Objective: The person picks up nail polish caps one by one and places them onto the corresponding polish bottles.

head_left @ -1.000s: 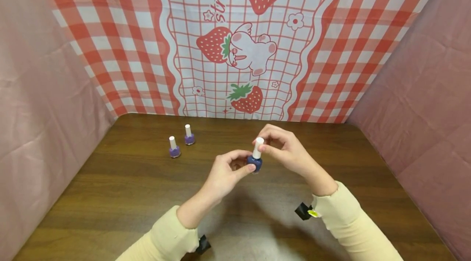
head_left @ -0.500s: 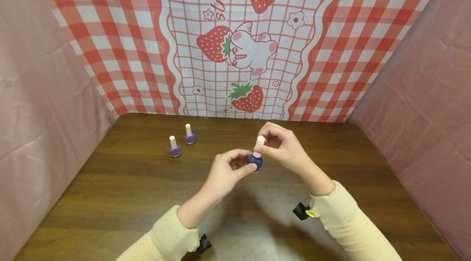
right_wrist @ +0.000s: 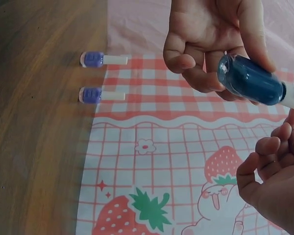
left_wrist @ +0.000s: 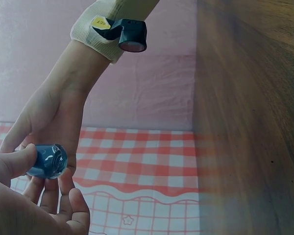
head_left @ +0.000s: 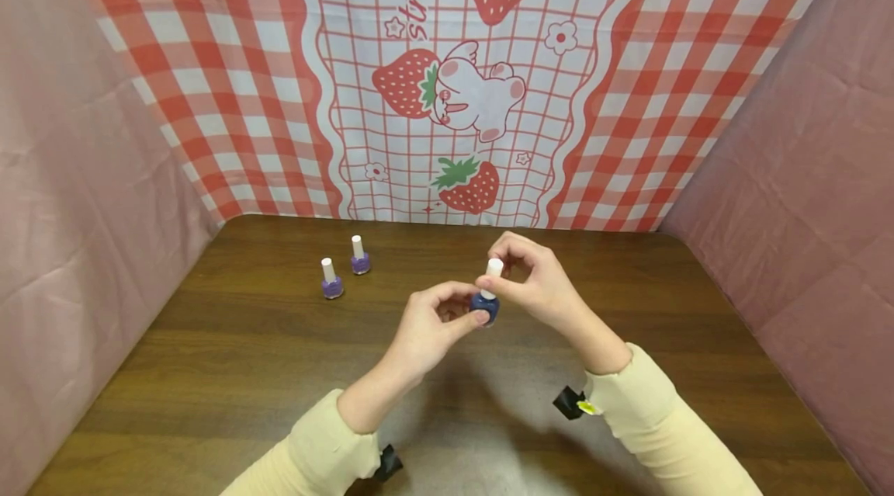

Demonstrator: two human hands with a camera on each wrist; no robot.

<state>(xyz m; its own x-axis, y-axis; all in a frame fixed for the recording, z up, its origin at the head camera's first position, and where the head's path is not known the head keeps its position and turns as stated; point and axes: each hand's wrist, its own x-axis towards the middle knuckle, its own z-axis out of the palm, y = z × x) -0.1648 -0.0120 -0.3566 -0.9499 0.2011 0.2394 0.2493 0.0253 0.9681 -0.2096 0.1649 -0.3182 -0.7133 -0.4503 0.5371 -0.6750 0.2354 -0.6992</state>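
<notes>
Between my hands, above the table, is a dark blue nail polish bottle (head_left: pixel 485 305) with a white cap (head_left: pixel 494 268), tilted slightly. My left hand (head_left: pixel 427 327) pinches the glass body between thumb and fingers. With thumb and fingertips my right hand (head_left: pixel 536 279) grips the cap. The right wrist view shows the blue bottle (right_wrist: pixel 257 82) from its base side, the white cap (right_wrist: pixel 292 99) still joined to it. In the left wrist view the bottle's round base (left_wrist: pixel 55 160) faces the camera, and the cap is hidden behind the left thumb.
Two purple nail polish bottles with white caps stand upright on the wooden table (head_left: pixel 279 372), one nearer (head_left: pixel 331 286) and one farther back (head_left: pixel 359 261), left of my hands. A strawberry-print cloth (head_left: pixel 461 92) hangs behind the table, with pink cloths at both sides.
My right thumb has shifted slightly left across the cap, and the right wrist and sleeve have moved a little leftward. The left hand keeps hold of the bottle almost in place.
</notes>
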